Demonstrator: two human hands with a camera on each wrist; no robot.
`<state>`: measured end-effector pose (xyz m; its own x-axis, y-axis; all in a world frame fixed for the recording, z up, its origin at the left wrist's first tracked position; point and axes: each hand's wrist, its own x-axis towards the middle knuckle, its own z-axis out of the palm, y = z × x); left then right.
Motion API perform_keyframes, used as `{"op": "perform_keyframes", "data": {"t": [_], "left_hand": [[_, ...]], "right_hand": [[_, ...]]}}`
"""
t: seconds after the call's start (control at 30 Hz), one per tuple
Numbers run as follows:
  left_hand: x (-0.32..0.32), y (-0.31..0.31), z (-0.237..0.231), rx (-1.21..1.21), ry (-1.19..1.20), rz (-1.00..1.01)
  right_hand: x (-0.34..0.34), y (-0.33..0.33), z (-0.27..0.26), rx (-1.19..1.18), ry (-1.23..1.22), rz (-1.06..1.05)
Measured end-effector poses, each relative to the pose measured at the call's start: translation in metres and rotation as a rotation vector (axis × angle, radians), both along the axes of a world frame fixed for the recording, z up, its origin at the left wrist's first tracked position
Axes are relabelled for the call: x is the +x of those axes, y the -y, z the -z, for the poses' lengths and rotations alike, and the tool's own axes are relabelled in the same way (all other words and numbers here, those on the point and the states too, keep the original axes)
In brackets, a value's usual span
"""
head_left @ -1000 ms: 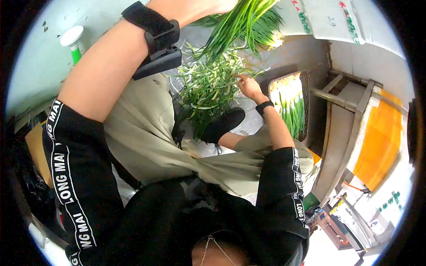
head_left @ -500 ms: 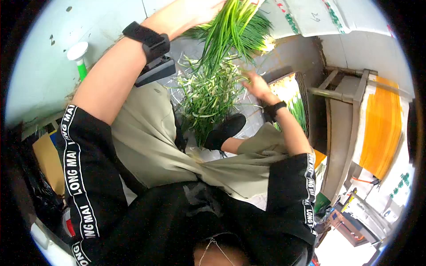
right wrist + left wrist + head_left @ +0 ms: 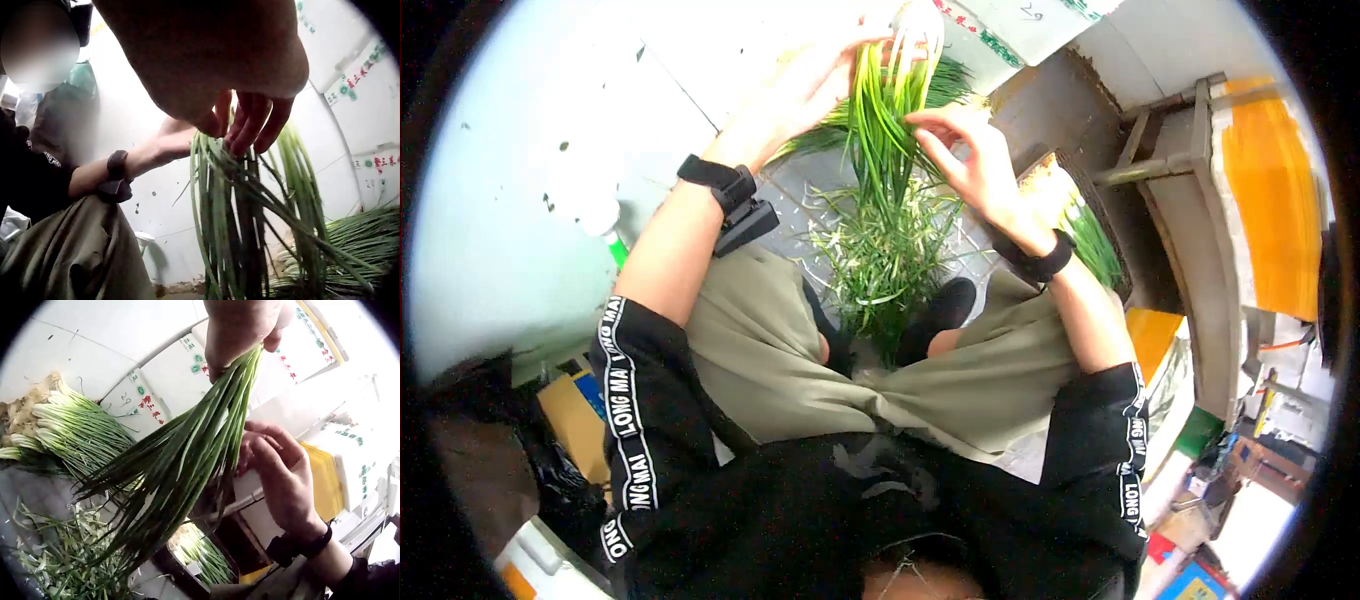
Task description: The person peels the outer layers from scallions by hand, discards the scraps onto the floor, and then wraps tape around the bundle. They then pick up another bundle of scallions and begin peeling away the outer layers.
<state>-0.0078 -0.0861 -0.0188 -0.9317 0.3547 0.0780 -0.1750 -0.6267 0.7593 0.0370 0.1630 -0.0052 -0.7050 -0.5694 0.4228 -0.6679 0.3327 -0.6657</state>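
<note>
In the head view my left hand (image 3: 825, 85) is raised and grips a bunch of spring onions (image 3: 885, 130) near its pale ends, with the long green leaves hanging down. My right hand (image 3: 980, 165) is at the right side of this bunch. Seen from the right wrist, its fingers (image 3: 250, 122) curl in among the leaves and pinch some of them. From the left wrist view, the leaves (image 3: 194, 450) fan out below the left fist. Beneath the bunch, a heap of leafy trimmings (image 3: 880, 265) lies on the floor between the shoes.
More spring onions (image 3: 81, 425) with roots lie in a pile against white printed boxes (image 3: 169, 381). On the right stands a dark basket (image 3: 1115, 215) holding spring onions (image 3: 1090, 240). A metal frame (image 3: 1190, 160) rises beyond it, and a tiled wall (image 3: 650, 110) is at the left.
My right hand has come up from beside the trimmings to the leaves of the bunch. The left hand still holds the bunch, and the head view has turned.
</note>
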Motion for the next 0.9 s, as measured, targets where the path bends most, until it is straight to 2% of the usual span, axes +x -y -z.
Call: {"op": "perform_keyframes", "data": {"t": [0.07, 0.27, 0.37, 0.47, 0.53, 0.67, 0.8, 0.9], "left_hand": [[0.008, -0.018, -0.018, -0.002, 0.030, -0.066], [0.016, -0.025, -0.036, -0.018, 0.018, -0.015], [0.016, -0.024, -0.036, -0.032, 0.084, 0.080], [0.022, -0.033, -0.043, -0.074, 0.047, -0.001], [0.029, -0.039, -0.058, -0.113, 0.004, -0.014], [0.023, -0.046, -0.056, -0.055, 0.009, -0.003], [0.021, -0.043, -0.056, -0.128, 0.023, -0.037], [0.021, -0.043, -0.053, -0.163, -0.007, -0.053]], "right_hand": [[0.004, 0.008, -0.008, 0.044, -0.013, 0.105], [-0.005, 0.004, -0.008, 0.134, -0.080, 0.188], [-0.002, 0.005, -0.010, 0.113, -0.051, 0.214], [0.000, 0.006, -0.009, 0.110, -0.032, 0.259], [-0.001, 0.009, -0.011, 0.118, -0.075, 0.270], [-0.001, 0.011, -0.026, 0.167, -0.199, 0.285], [-0.006, 0.016, -0.025, 0.126, -0.239, 0.278], [-0.008, 0.016, -0.025, 0.197, -0.306, 0.259]]}}
